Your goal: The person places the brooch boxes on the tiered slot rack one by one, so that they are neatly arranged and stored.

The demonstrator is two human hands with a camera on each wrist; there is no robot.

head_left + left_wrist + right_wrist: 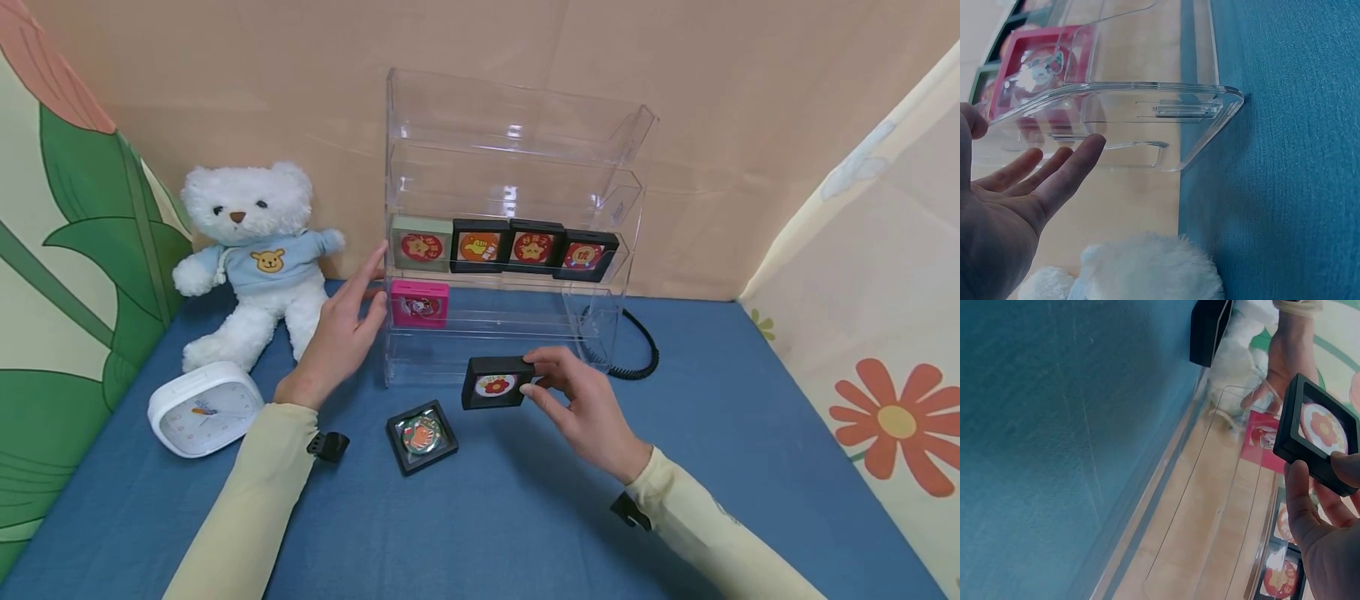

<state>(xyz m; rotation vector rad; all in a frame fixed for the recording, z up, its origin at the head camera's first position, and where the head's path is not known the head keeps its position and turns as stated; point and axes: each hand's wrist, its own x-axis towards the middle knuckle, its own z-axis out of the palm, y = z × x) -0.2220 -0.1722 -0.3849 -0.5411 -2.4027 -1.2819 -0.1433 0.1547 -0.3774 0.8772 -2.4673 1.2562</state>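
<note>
My right hand [581, 412] pinches the right end of a small black display case [478, 402], held up in front of a clear acrylic rack [517, 154]. A red flower badge shows through the case's window, close up in the right wrist view. At the rack's left side my left hand [341, 337] has its fingers extended against or just beside the clear panel; firm contact cannot be made out. A pink case [420, 303] stands on the lower shelf. Above it are a pale green case [422, 243] and several black cases [478, 246]. Another black case [422, 437] lies flat on the table.
A white teddy bear [258, 258] in a blue sweater sits left of the rack, behind a white alarm clock [206, 410]. A black coiled cord [643, 367] lies at the rack's right. Blue cloth [480, 533] covers the table, and a beige curtain [712, 150] hangs behind.
</note>
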